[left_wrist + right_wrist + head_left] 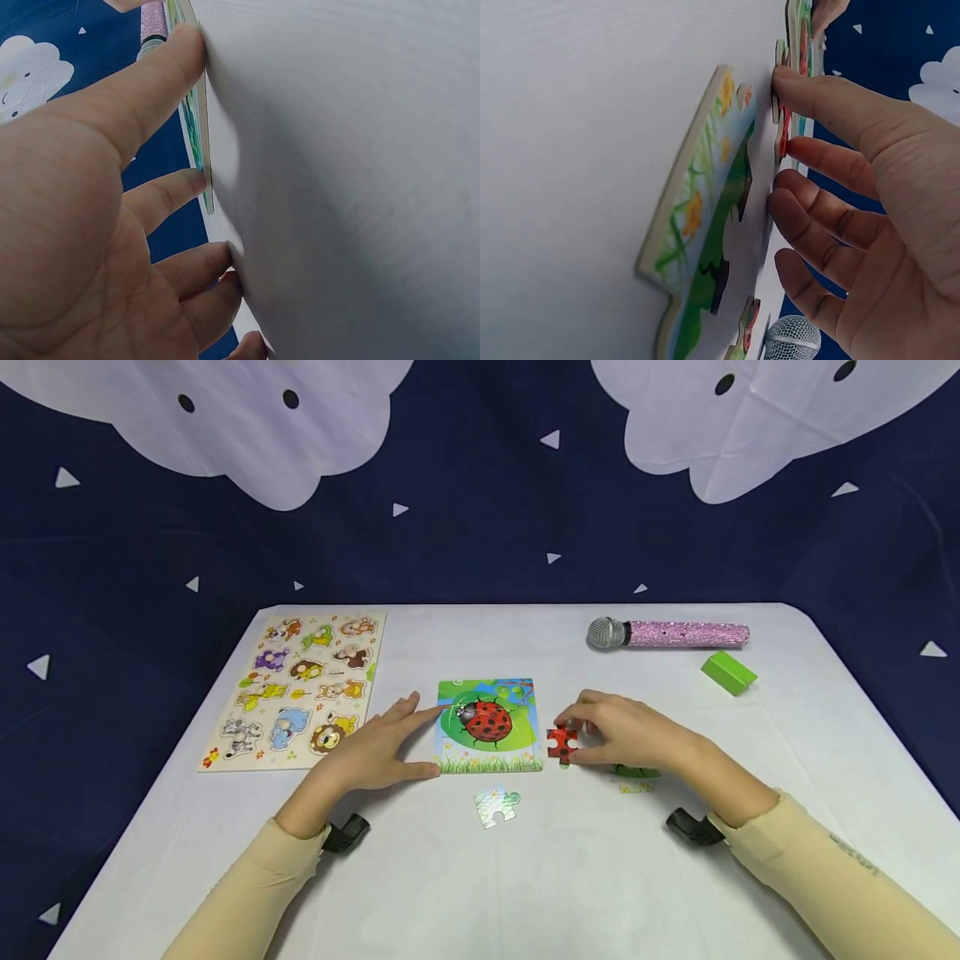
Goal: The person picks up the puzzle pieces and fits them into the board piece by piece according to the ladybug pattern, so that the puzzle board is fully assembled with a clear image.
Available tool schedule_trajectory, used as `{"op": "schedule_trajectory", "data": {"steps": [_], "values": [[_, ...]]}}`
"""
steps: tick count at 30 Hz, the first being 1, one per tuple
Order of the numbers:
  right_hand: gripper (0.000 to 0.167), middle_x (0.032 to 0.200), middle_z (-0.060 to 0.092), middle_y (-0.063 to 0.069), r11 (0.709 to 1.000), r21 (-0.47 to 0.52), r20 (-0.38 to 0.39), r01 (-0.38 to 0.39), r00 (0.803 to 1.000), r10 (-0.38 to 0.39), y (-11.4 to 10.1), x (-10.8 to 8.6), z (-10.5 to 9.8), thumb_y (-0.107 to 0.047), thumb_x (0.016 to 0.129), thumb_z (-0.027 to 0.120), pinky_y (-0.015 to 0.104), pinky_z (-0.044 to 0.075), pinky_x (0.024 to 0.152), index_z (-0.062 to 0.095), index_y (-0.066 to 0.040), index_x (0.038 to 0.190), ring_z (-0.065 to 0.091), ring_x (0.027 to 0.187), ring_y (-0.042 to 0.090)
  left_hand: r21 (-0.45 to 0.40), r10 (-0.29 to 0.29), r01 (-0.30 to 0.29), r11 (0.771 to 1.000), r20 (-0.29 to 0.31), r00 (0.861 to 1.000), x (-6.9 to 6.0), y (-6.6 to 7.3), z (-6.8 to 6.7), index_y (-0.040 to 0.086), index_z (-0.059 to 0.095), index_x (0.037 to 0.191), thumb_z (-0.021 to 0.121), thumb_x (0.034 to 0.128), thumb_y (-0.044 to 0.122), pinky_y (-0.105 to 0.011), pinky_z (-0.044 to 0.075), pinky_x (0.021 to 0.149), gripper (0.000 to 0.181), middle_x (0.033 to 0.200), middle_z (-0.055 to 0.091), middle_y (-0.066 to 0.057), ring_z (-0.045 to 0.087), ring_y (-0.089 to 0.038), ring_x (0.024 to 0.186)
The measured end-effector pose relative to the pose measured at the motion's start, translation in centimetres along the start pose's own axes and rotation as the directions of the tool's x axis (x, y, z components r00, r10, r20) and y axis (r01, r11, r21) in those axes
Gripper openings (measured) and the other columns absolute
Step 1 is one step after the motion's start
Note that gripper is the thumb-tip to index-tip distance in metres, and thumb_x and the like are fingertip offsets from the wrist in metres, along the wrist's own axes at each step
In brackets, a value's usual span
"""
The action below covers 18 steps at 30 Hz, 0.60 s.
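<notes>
A square ladybug puzzle board (487, 765) lies mid-table. At its left edge my left hand (375, 749) is spread, with the index fingertip on the picture's left side and the thumb against the lower left corner. My right hand (633, 732) pinches a red puzzle piece with black spots (559, 745) between thumb and fingers, just right of the board and low over the table. Below the board sits a pale puzzle piece (497, 807). Partly hidden under the right hand is a flower-edged piece (694, 214); a smaller red-and-green piece (750, 326) shows beyond it.
An animal peg-style puzzle board (296, 693) lies at the left. A pink glittery microphone (686, 634) rests at the back right, with a green block (729, 672) in front of it. A dark cloth with clouds hangs behind the white table.
</notes>
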State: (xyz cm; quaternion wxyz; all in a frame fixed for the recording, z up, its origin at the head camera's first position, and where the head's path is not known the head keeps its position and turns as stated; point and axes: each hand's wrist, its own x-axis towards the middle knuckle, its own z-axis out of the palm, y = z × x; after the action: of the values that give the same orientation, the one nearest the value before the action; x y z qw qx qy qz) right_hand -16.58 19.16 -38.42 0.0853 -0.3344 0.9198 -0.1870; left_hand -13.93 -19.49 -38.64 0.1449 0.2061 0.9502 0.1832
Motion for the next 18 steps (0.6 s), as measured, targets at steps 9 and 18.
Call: {"op": "schedule_trajectory", "data": {"steps": [9, 18], "values": [[0.043, 0.108, 0.067, -0.003, 1.0, 0.005, 0.009, -0.022, 1.0, 0.022, 0.09, 0.2, -0.31, -0.034, 0.092, 0.086, 0.03, 0.05, 0.071, 0.077, -0.015, 0.13, 0.059, 0.086, 0.009, -0.002, 0.001, -0.001, 1.0, -0.002, 1.0, -0.1, 0.11, -0.1, 0.025, 0.038, 0.169, 0.078, 0.0944, 0.055, -0.076, 0.025, 0.127, 0.089, 0.178, 0.021, -0.022, 0.022, -0.047, 0.165], [0.045, 0.114, 0.069, -0.003, 0.999, 0.042, 0.053, -0.002, 0.999, 0.0, 0.33, 0.28, -0.73, -0.025, 0.09, 0.087, 0.03, 0.052, 0.076, 0.077, -0.012, 0.132, 0.059, 0.09, 0.008, -0.005, -0.004, 0.004, 1.0, 0.006, 1.0, -0.02, 0.1, -0.01, 0.025, 0.037, 0.169, 0.078, 0.0947, 0.053, -0.075, 0.024, 0.128, 0.089, 0.178, 0.019, -0.022, 0.019, -0.045, 0.166]]}}
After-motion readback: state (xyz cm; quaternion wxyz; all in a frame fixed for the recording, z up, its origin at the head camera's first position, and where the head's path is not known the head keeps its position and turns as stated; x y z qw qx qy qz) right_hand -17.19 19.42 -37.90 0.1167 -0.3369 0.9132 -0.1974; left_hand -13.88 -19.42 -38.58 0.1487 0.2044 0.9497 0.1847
